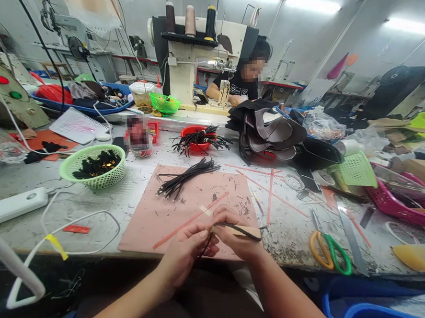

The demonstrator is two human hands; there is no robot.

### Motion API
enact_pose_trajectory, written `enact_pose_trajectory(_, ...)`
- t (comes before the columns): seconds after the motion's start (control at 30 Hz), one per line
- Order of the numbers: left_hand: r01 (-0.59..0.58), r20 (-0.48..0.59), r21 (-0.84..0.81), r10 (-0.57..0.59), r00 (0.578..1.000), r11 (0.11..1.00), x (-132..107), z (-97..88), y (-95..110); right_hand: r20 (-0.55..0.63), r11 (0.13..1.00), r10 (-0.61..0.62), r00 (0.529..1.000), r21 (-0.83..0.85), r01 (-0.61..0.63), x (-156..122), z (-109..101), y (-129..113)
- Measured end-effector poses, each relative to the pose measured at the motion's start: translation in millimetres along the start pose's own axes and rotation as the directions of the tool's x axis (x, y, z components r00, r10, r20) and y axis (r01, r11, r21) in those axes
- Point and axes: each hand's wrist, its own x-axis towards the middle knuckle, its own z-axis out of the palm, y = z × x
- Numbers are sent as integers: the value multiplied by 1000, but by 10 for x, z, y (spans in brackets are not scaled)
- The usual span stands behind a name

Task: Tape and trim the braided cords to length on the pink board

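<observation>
A black braided cord lies across my right hand, and its end is pinched between the fingertips of both hands. My left hand is closed on the cord, with a dark end hanging below the fingers. A flat tan piece shows beside the cord at my right hand; how it is held is hidden. Both hands are over the front edge of a pink mat. On the mat lie a bundle of black braided cords and a thin pink strip.
Farther back, a red basket holds more cords. A green basket with black pieces stands left, near a white cable. Scissors and a steel ruler lie right. A person sits behind a sewing machine.
</observation>
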Motion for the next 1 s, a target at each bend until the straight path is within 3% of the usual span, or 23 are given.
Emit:
enact_pose_trajectory(0.1, -78, -32, 117, 83, 996, 990, 1, -13, -7, -81, 988, -27, 996, -157, 14, -3, 27, 9)
enact_pose_trajectory(0.2, -83, -48, 174, 93, 994, 981, 1, 5, -9, -89, 980, -52, 995, -197, 34, -14, 37, 30)
enact_pose_trajectory(0.3, -119, -50, 297, 140, 989, 947, -8, 40, 21, -111, 963, -10, 994, -269, -21, -20, 39, 25)
enact_pose_trajectory(0.4, -162, -31, 490, 202, 979, 857, -8, 39, 58, -122, 927, 16, 992, -370, -60, -34, 41, -8)
enact_pose_trajectory(0.53, -221, 42, 709, 273, 961, 669, 32, -39, 59, -14, 854, -141, 990, -507, 115, -65, 38, 20)
enact_pose_trajectory(0.63, -254, 93, 767, 289, 953, 590, 53, -66, 56, 88, 689, -163, 983, -703, 178, -28, -64, 156)
enact_pose_trajectory(0.7, -259, 125, 744, 253, 959, 615, 47, -52, 65, 72, 529, -92, 993, -841, 110, 37, -226, 260)
enact_pose_trajectory(0.77, -180, 100, 671, 154, 983, 719, 47, -37, 76, 9, 423, -32, 999, -906, 21, 113, -444, 326)
enact_pose_trajectory(0.83, 18, -42, 503, 3, 999, 864, 74, -36, 80, -25, 399, 5, 1000, -917, -25, 184, -660, 345)
enact_pose_trajectory(0.9, 190, -183, 269, -143, 973, 944, 124, -48, 68, -23, 374, 66, 998, -926, -46, 260, -824, 340)
enact_pose_trajectory(1.0, 232, -216, 144, -198, 956, 962, 199, -62, 23, -31, 319, 185, 982, -943, -90, 419, -942, 355)
